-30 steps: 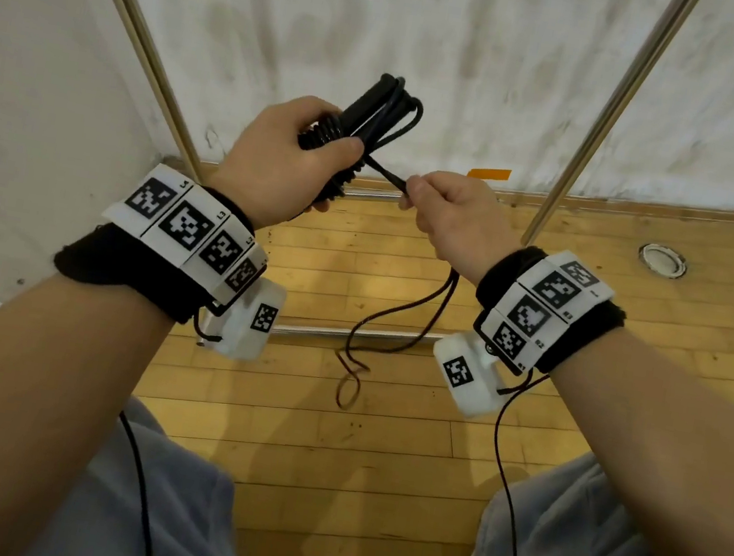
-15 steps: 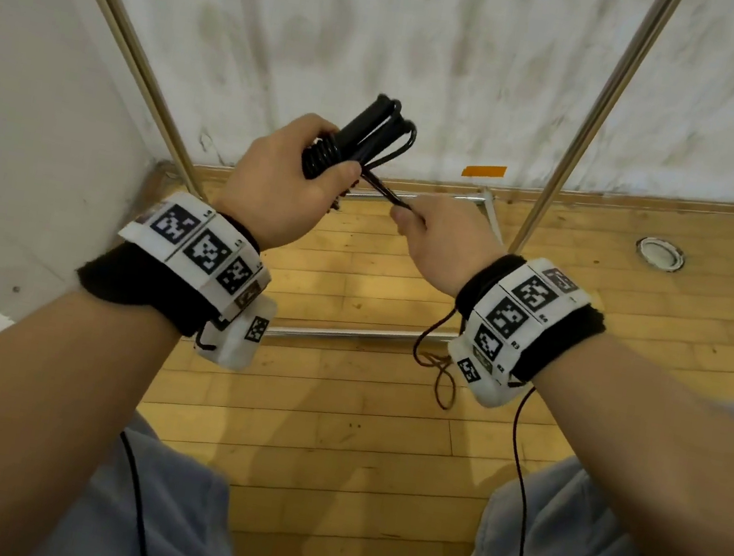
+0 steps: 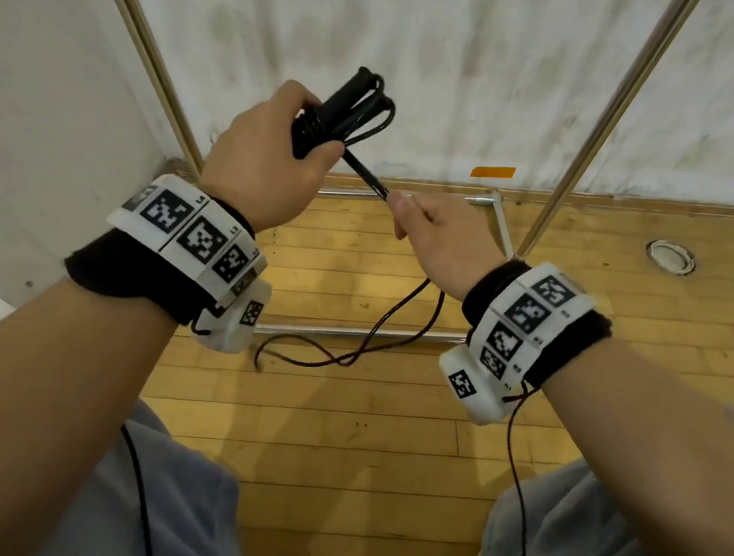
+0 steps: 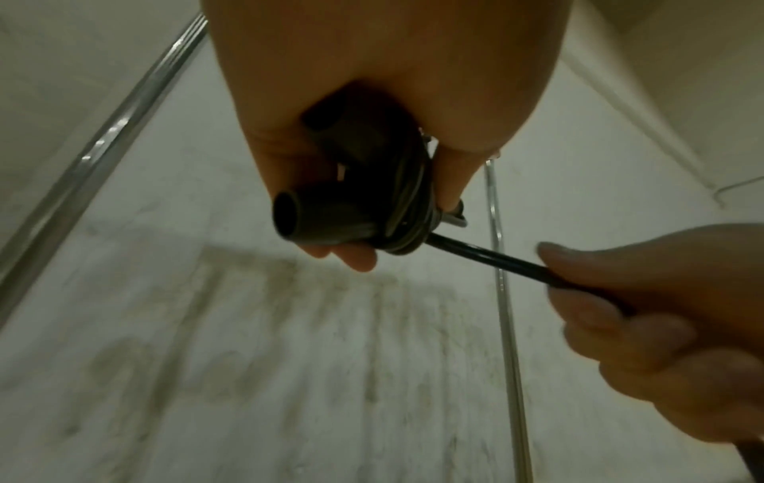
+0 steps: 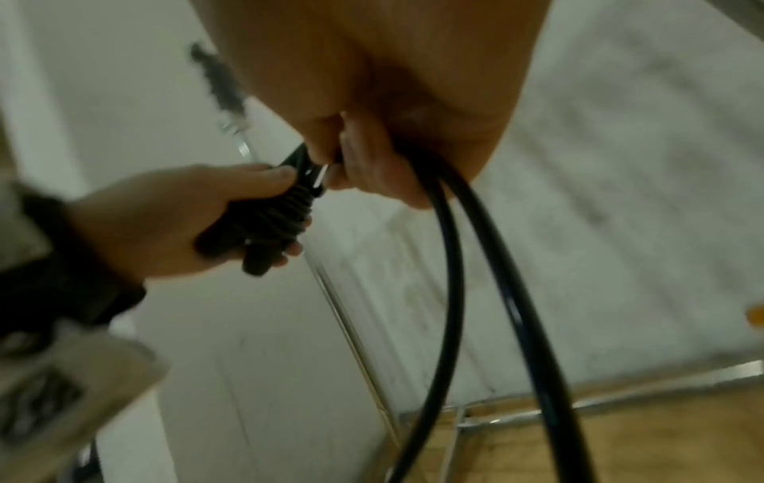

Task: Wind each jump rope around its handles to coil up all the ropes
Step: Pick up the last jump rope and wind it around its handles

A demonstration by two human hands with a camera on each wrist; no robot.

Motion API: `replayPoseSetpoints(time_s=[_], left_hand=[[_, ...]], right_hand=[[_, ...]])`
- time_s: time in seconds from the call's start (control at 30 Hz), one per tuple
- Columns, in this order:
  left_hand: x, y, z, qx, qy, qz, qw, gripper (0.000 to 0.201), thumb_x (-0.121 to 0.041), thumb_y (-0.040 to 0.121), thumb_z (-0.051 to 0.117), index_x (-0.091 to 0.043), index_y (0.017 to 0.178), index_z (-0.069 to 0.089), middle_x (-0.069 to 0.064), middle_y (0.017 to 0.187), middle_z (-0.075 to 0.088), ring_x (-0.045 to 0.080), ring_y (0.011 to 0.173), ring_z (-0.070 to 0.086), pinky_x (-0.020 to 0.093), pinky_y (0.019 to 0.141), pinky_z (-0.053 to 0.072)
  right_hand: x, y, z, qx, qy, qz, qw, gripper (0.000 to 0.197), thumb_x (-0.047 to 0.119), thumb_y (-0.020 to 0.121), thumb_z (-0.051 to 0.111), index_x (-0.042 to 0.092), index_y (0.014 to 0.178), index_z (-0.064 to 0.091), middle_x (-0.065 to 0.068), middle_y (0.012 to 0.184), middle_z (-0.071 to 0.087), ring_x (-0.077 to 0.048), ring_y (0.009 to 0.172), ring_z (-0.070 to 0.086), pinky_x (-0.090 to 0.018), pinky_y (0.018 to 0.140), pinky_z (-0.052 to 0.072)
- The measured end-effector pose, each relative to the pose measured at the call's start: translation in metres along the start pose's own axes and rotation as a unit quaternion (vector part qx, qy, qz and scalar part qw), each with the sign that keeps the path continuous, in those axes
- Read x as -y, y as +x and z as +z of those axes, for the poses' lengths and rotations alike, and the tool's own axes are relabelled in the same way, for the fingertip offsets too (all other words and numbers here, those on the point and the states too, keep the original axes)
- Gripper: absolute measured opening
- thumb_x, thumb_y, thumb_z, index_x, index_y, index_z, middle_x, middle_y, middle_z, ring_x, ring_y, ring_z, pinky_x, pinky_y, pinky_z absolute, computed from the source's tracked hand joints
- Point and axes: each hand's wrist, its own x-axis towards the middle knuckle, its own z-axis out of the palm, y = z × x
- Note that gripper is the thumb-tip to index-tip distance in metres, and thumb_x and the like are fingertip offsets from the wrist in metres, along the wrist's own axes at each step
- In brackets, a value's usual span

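Observation:
My left hand (image 3: 273,157) grips the two black jump rope handles (image 3: 339,105) held together, with several turns of black rope wound around them (image 4: 409,209). The handle ends (image 4: 289,215) stick out below my fist. A taut stretch of rope (image 3: 366,177) runs from the coil to my right hand (image 3: 439,231), which holds it between curled fingers and thumb. Below the right hand the loose doubled rope (image 5: 475,261) hangs down, and its tail (image 3: 343,355) trails over the wooden floor.
A white cloth-covered wall (image 3: 440,49) stands close in front, framed by slanted metal poles (image 3: 606,123). Metal base bars (image 3: 370,333) lie on the wooden floor (image 3: 353,444). A round floor fitting (image 3: 670,256) sits at the right. My knees in grey trousers are below.
The right hand has moved down and to the right from the coil, pulling the rope taut. The loose tail on the floor has shifted.

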Motion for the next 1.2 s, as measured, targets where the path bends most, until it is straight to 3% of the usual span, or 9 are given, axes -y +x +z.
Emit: replayPoseSetpoints(time_s=[0.2,0.3,0.4,0.57,0.63,0.77,0.9,1.13,1.2], left_hand=[[0.011,-0.002,0.019,0.083,0.139,-0.013,0.987,0.036,-0.042,0.09,0.059,-0.024,0.118,0.047,0.006,0.104,0.065,0.027,0.084,0.06,0.034,0.066,0.045],[0.008,-0.005,0.029,0.152,0.157,-0.01,0.976,0.032,-0.042,0.091,0.057,-0.025,0.115,0.046,-0.002,0.093,0.059,0.023,0.079,0.058,0.036,0.069,0.049],[0.001,-0.009,0.036,0.203,0.155,0.023,0.967,0.02,-0.04,0.091,0.057,-0.029,0.104,0.047,-0.012,0.084,0.054,0.016,0.077,0.056,0.032,0.062,0.043],[-0.016,-0.02,0.045,0.298,0.143,0.044,0.943,0.032,-0.032,0.087,0.06,-0.031,0.119,0.052,-0.006,0.1,0.064,0.019,0.089,0.06,0.039,0.08,0.051],[-0.02,-0.024,0.045,0.313,0.127,0.056,0.939,0.037,-0.03,0.087,0.061,-0.03,0.122,0.05,-0.006,0.106,0.064,0.021,0.094,0.06,0.043,0.083,0.052],[-0.022,-0.03,0.044,0.299,0.121,0.091,0.942,0.022,-0.037,0.086,0.061,-0.031,0.105,0.051,-0.009,0.093,0.063,0.019,0.086,0.06,0.041,0.075,0.052],[-0.024,-0.035,0.044,0.258,0.12,0.099,0.954,0.034,-0.06,0.079,0.062,-0.034,0.1,0.06,-0.011,0.082,0.064,0.014,0.078,0.06,0.035,0.068,0.051],[-0.027,-0.035,0.038,0.209,0.061,0.167,0.962,0.026,-0.049,0.082,0.063,-0.028,0.096,0.068,-0.006,0.066,0.062,0.017,0.065,0.059,0.041,0.062,0.05],[-0.029,-0.036,0.036,0.213,0.036,0.174,0.961,0.031,-0.052,0.079,0.059,-0.026,0.093,0.067,-0.007,0.063,0.059,0.017,0.062,0.058,0.041,0.06,0.049]], right_hand=[[0.019,-0.007,0.0,0.064,-0.129,-0.058,0.988,0.034,0.035,0.097,0.043,0.018,0.068,0.049,0.007,0.058,0.043,-0.008,0.051,0.04,-0.024,0.049,0.028],[0.019,-0.007,-0.009,0.057,-0.085,-0.052,0.993,0.034,0.029,0.097,0.043,0.022,0.064,0.05,0.009,0.056,0.043,-0.005,0.047,0.04,-0.013,0.046,0.033],[0.016,-0.006,-0.016,0.037,-0.051,-0.033,0.997,0.035,0.028,0.098,0.043,0.017,0.067,0.056,0.008,0.052,0.041,-0.005,0.041,0.04,-0.012,0.045,0.033],[0.01,-0.003,-0.017,-0.006,-0.119,-0.031,0.992,0.042,0.028,0.097,0.043,0.026,0.056,0.045,0.008,0.061,0.041,-0.006,0.053,0.039,-0.005,0.053,0.032],[0.007,-0.003,-0.018,-0.022,-0.124,-0.018,0.992,0.043,0.03,0.097,0.043,0.025,0.054,0.044,0.008,0.059,0.041,-0.007,0.053,0.039,-0.01,0.051,0.032],[0.001,-0.002,-0.02,-0.038,-0.131,0.002,0.991,0.043,0.036,0.097,0.043,0.018,0.059,0.05,0.006,0.055,0.043,-0.008,0.049,0.041,-0.013,0.045,0.031],[0.0,-0.001,-0.023,-0.052,-0.13,0.002,0.99,0.043,0.038,0.095,0.045,0.013,0.062,0.055,0.005,0.052,0.042,-0.009,0.048,0.04,-0.019,0.046,0.024],[-0.013,0.01,-0.04,-0.03,-0.006,0.078,0.996,0.042,0.048,0.084,0.062,0.017,0.057,0.061,0.01,0.039,0.041,-0.003,0.032,0.039,-0.008,0.036,0.03],[-0.016,0.012,-0.044,0.0,0.022,0.108,0.994,0.042,0.053,0.08,0.065,0.019,0.055,0.06,0.012,0.033,0.04,-0.002,0.034,0.04,-0.011,0.042,0.033]])
